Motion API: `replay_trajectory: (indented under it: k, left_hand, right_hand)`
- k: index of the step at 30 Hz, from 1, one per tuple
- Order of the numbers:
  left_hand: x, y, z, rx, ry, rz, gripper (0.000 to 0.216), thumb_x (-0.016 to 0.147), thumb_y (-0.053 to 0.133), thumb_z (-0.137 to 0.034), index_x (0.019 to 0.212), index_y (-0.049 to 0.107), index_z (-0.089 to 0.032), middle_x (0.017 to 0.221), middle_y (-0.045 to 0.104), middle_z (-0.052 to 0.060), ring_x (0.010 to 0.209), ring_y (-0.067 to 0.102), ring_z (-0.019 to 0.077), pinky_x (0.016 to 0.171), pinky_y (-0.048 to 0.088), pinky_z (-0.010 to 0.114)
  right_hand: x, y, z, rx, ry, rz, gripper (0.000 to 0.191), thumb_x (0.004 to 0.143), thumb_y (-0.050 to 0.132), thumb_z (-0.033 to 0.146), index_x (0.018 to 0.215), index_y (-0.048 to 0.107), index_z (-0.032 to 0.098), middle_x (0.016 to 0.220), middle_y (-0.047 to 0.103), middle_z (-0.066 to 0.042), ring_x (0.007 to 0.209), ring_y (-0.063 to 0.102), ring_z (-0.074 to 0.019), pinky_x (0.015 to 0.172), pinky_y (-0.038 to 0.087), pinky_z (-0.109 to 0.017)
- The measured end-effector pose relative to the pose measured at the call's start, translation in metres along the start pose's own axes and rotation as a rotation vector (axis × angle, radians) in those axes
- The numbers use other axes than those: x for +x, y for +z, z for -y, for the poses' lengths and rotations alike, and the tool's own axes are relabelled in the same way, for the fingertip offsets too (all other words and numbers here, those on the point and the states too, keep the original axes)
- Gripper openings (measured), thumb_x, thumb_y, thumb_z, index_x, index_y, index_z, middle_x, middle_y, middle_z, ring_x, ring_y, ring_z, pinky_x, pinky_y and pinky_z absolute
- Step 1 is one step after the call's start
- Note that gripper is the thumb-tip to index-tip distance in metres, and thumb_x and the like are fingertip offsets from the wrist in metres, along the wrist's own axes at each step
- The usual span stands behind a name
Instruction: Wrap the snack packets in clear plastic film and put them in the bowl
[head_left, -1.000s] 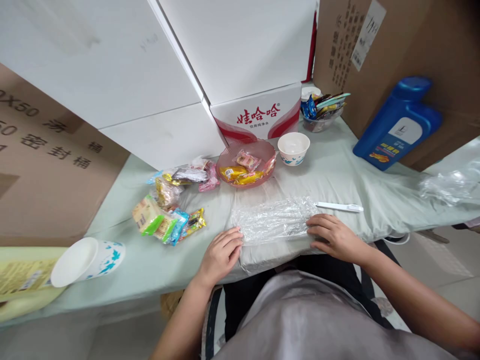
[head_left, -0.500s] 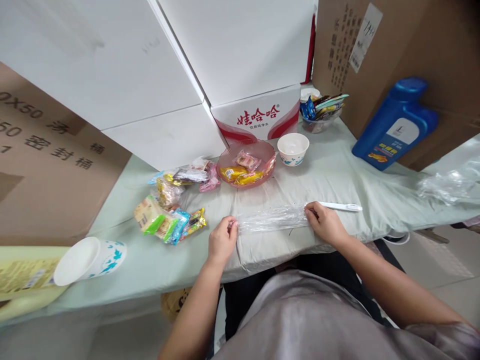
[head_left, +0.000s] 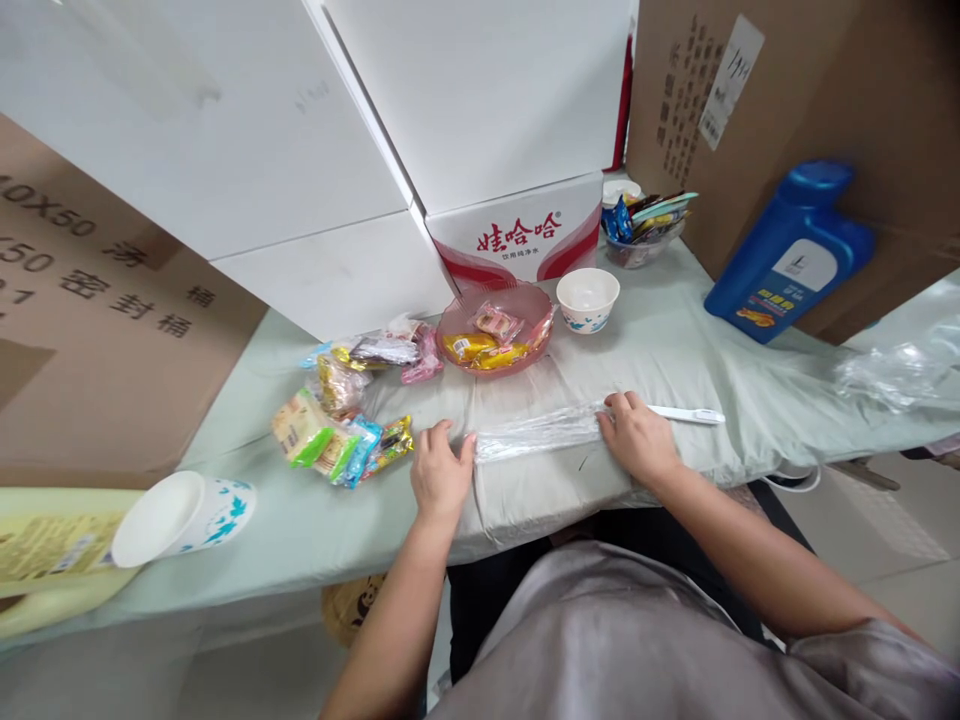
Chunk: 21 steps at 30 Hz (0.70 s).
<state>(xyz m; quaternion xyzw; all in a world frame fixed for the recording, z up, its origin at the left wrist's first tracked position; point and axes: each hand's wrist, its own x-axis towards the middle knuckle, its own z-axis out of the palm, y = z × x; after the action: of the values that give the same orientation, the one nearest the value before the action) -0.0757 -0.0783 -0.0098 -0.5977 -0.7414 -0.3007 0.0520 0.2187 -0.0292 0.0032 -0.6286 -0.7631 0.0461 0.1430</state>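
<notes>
**Both hands on a folded plastic strip**

Head view: a clear plastic bag (head_left: 536, 432), folded into a narrow strip, lies across the near edge of the pale green table cover (head_left: 675, 350), in front of the person. The left hand (head_left: 439, 475) rests palm down on the strip's left end, and the right hand (head_left: 634, 440) rests the same way on its right end. The fingers of both are loosely bent; whether they pinch the plastic cannot be told. A white pen (head_left: 690, 415) lies just beside the right hand. Snack packets (head_left: 337, 440) sit near the left hand. Farther back stand a pink bowl (head_left: 448, 325) holding packets, a white bowl (head_left: 587, 297) and a blue bottle (head_left: 787, 255).
</notes>
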Motion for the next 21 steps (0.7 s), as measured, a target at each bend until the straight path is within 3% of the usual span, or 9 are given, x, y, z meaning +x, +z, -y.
replay_trajectory:
  k: [2,4,8,11,15,18,21]
  left_hand:
    - [-0.002,-0.008,-0.011,0.019,0.093,-0.080,0.030,0.086,0.058,-0.032,0.111,0.061,-0.014,0.105,0.061,0.016,0.105,0.057,0.0316,0.093,0.044,0.045]
    - [-0.008,-0.013,-0.027,-0.028,0.258,-0.059,0.029,0.089,0.054,-0.028,0.114,0.060,-0.015,0.112,0.060,0.016,0.112,0.055,0.0308,0.099,0.042,0.045]
    - [-0.026,-0.005,-0.056,-0.114,0.526,0.252,0.037,0.093,0.050,-0.029,0.128,0.054,-0.019,0.129,0.057,0.013,0.124,0.050,0.0294,0.103,0.042,0.044]
    - [-0.034,0.006,-0.059,-0.015,0.482,0.357,0.041,0.091,0.053,-0.033,0.130,0.054,-0.019,0.135,0.054,0.014,0.128,0.046,0.0337,0.102,0.042,0.051]
    - [-0.033,0.010,-0.047,0.042,0.448,0.358,0.035,0.091,0.054,-0.031,0.123,0.059,-0.019,0.133,0.056,0.013,0.127,0.046,0.0337,0.103,0.042,0.052]
    - [-0.029,0.010,-0.042,0.029,0.463,0.353,0.032,0.091,0.055,-0.030,0.120,0.060,-0.018,0.131,0.057,0.013,0.127,0.046,0.0334,0.103,0.043,0.052]
    - [-0.026,0.011,-0.040,0.000,0.461,0.323,0.028,0.091,0.054,-0.029,0.115,0.061,-0.018,0.127,0.058,0.013,0.124,0.048,0.0329,0.102,0.044,0.052]
  right_hand:
    - [-0.004,-0.004,0.004,0.013,-0.098,-0.127,0.030,0.094,0.048,0.035,0.113,0.060,0.015,0.115,0.062,-0.016,0.105,0.056,-0.0308,0.086,0.042,-0.040]
    - [-0.007,-0.006,0.009,0.049,-0.192,-0.211,0.033,0.094,0.049,0.035,0.119,0.059,0.016,0.125,0.058,-0.016,0.118,0.048,-0.0330,0.096,0.037,-0.045]
    - [-0.004,0.001,0.008,0.098,-0.256,-0.202,0.034,0.093,0.050,0.032,0.124,0.057,0.018,0.129,0.056,-0.015,0.117,0.047,-0.0325,0.095,0.039,-0.046]
    - [0.005,0.007,-0.008,0.063,-0.191,-0.182,0.033,0.092,0.051,0.029,0.120,0.061,0.014,0.122,0.059,-0.017,0.108,0.052,-0.0323,0.088,0.044,-0.045]
    - [0.008,0.002,-0.033,0.050,-0.170,-0.230,0.028,0.092,0.051,0.027,0.111,0.065,0.012,0.107,0.062,-0.017,0.098,0.054,-0.0295,0.088,0.044,-0.043]
    - [0.004,-0.006,-0.039,0.041,-0.307,-0.230,0.035,0.090,0.057,0.035,0.120,0.062,0.016,0.126,0.056,-0.017,0.114,0.048,-0.0323,0.095,0.040,-0.046]
    - [-0.005,-0.010,-0.037,0.040,-0.484,-0.080,0.043,0.088,0.062,0.043,0.124,0.060,0.019,0.131,0.056,-0.014,0.119,0.046,-0.0328,0.096,0.038,-0.047]
